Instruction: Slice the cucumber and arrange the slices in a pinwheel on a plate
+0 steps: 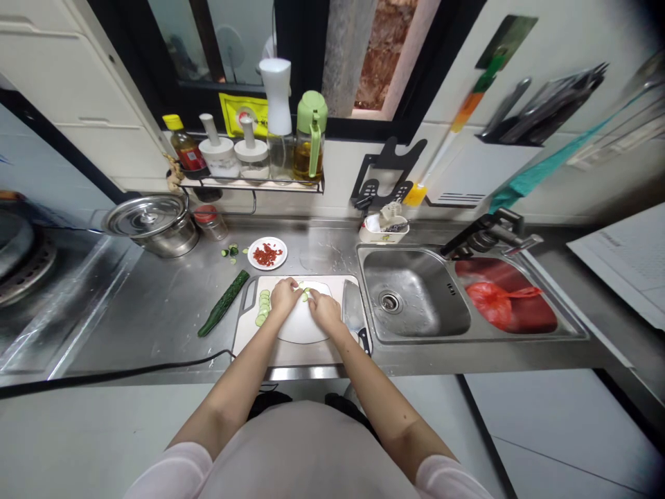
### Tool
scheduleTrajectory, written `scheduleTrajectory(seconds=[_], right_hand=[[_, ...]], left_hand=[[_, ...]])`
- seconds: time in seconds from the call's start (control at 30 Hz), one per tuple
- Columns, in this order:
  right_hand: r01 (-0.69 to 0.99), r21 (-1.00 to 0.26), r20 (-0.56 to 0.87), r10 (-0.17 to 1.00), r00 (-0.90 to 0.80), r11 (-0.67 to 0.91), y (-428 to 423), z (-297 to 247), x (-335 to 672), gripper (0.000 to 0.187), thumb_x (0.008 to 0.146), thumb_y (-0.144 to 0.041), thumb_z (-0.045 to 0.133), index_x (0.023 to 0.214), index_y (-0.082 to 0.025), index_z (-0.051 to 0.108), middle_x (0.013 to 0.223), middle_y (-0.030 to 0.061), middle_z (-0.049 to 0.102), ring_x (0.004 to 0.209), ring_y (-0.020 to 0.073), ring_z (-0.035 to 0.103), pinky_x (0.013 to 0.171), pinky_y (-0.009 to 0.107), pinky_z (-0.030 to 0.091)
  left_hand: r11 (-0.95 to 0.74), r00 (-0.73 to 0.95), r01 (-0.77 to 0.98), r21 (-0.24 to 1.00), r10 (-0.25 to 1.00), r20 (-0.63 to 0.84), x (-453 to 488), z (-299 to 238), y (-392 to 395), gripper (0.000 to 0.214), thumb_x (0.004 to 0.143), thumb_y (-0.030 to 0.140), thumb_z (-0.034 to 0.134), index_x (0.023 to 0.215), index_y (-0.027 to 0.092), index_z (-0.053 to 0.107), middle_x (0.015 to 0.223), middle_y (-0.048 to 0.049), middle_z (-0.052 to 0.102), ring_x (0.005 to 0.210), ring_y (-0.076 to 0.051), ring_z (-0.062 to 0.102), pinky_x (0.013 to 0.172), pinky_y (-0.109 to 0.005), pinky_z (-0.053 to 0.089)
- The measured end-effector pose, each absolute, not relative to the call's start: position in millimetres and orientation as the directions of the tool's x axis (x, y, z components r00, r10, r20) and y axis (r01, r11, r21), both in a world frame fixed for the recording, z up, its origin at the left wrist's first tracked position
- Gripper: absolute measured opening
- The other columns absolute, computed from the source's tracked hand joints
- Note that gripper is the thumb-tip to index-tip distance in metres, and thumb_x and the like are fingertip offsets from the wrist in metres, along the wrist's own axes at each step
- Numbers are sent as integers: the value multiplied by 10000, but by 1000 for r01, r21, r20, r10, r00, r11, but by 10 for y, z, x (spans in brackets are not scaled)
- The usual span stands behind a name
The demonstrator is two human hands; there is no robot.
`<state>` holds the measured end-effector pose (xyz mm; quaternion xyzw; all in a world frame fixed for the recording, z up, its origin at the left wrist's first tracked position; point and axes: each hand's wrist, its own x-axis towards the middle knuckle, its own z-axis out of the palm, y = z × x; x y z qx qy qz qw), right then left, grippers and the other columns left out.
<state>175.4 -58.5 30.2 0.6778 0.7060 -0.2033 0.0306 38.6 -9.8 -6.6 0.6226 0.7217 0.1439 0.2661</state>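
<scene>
Both hands meet over the upper part of a white plate [304, 331], which lies on a cutting board [260, 352]. My right hand [325, 310] has its fingers closed at a thin cucumber slice [305, 295]. My left hand [285, 298] is curled beside it, fingertips pinched at the slices near the plate's far edge; exactly what it grips is partly hidden. A row of overlapping cucumber slices [263, 309] lies on the board's left side. On the right side rests a cleaver [353, 305] with a black handle. A whole cucumber [224, 303] lies left of the board.
Behind the board are a small plate [284, 254] of red pieces and some cucumber scraps [233, 251]. A lidded steel pot [171, 235] stands at back left. Right is a double sink [415, 298] with a red bag [491, 305]. A condiment shelf [249, 184] hangs above.
</scene>
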Motion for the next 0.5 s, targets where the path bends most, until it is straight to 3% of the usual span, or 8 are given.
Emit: scheduleTrajectory(seconds=[0.5], right_hand=[[959,-241,-303,928,-219,147,-578,263,1718,418,978,-325,320,1365,-316,478,1133,74,674,1002,212,624,826,298,418]], left_hand=[[241,-188,748,618,971,-150,319,15,-136,157,833,261,548,927,231,670,863,-33,704,842,-190,626,733,-268,411]])
